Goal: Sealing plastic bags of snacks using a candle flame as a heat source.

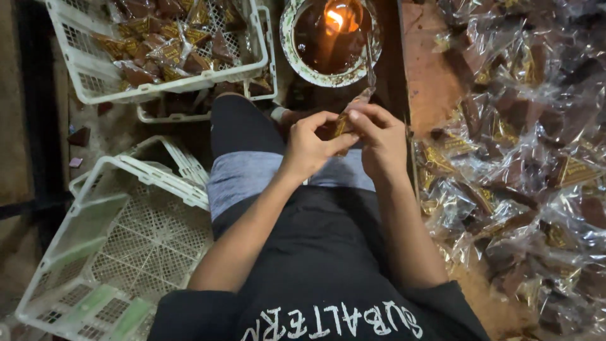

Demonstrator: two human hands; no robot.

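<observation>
We see both hands meeting over the lap, pinching one small clear packet (344,123) between them: the left hand (310,148) grips it with thumb and fingers closed, the right hand (380,142) likewise. Just beyond the hands a flame (336,19) burns in a round bowl (297,60). Right of the right hand lies a heap of wrapped sweets (524,164); left of the left hand stands an empty white crate (126,240).

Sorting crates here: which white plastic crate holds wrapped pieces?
The upper crate, beside the bowl with the flame; the lower-left crate holds none.
</observation>
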